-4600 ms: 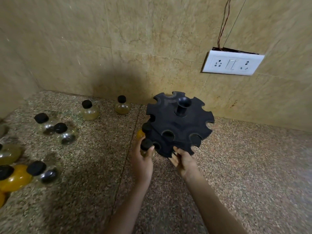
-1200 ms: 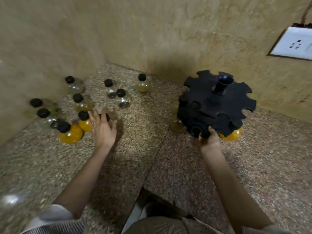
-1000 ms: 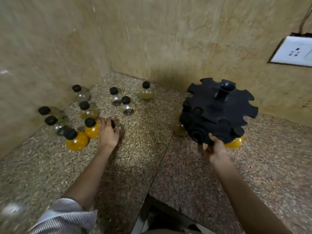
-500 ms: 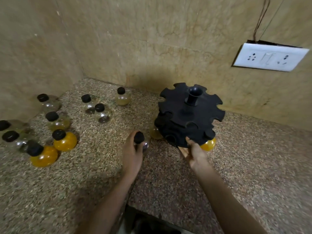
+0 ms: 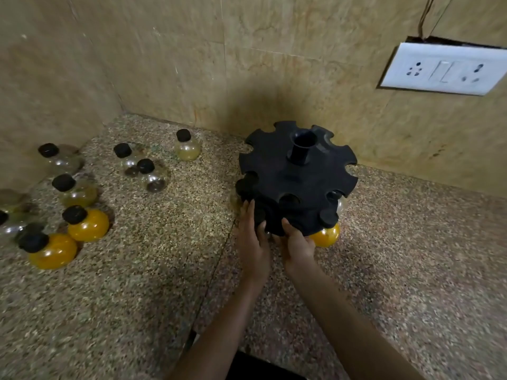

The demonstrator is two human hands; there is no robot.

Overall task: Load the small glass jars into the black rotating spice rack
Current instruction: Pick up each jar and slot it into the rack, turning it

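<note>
The black rotating spice rack (image 5: 297,176) stands on the granite counter near the back wall, two notched tiers around a central post. My left hand (image 5: 253,244) presses a small glass jar (image 5: 259,215) with a black cap into a front-left notch of the lower tier; most of the jar is hidden by my fingers. Right beside it, my right hand (image 5: 296,242) grips the rack's lower front rim. An orange jar (image 5: 325,236) hangs in the rack at the front right, with a clear jar (image 5: 340,205) above it. Several loose jars sit at left, among them an orange one (image 5: 87,224).
Tiled walls meet in a corner behind the loose jars. A pale yellow jar (image 5: 188,149) stands nearest the rack, two clear jars (image 5: 153,176) left of it. A white wall socket (image 5: 441,69) is at the upper right. The counter (image 5: 411,256) stretches right of the rack.
My left hand picked a jar from the loose group at left and carried it right to the rack's front. My right hand stayed on the rack's rim.
</note>
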